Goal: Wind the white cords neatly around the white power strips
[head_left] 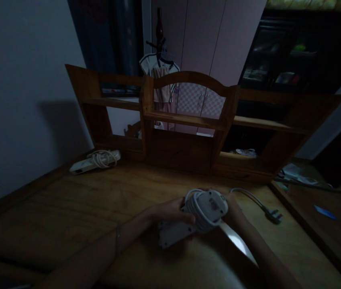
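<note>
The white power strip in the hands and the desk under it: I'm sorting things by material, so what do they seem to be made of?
The white power strip with its cord wound around it, held by the left hand and right hand, looks like smooth moulded plastic, with a rubbery-looking cord. The brown desk looks like varnished wood: grain lines and a dull sheen, though dim light leaves veneer possible.

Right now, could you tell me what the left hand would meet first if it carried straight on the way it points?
The left hand points rightward into the white power strip with its coiled cord, which it already grips; beyond lies the right hand.
</note>
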`<state>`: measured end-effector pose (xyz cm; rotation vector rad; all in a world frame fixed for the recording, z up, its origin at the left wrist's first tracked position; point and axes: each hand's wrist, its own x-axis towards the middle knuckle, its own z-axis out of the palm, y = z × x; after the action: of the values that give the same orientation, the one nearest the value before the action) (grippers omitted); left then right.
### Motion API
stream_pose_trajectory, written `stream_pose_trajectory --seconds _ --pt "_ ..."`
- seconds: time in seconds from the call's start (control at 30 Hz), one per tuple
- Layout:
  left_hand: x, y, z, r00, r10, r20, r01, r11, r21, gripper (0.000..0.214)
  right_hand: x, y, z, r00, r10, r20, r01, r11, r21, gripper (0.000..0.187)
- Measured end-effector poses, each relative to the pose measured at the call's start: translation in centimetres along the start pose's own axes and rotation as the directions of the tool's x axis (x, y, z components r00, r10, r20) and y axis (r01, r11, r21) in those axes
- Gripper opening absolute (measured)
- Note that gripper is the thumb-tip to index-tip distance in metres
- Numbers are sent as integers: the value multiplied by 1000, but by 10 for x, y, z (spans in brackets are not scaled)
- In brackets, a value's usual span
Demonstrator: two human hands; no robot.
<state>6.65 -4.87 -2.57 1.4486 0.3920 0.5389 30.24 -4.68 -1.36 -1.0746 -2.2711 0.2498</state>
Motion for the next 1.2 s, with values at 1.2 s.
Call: stream_pose_trajectory --seconds 1.2 --pt "20 -17 -3 914 -124 -387 28 969 -243 69 -1 -8 13 998 59 -4 -56 922 -382 30"
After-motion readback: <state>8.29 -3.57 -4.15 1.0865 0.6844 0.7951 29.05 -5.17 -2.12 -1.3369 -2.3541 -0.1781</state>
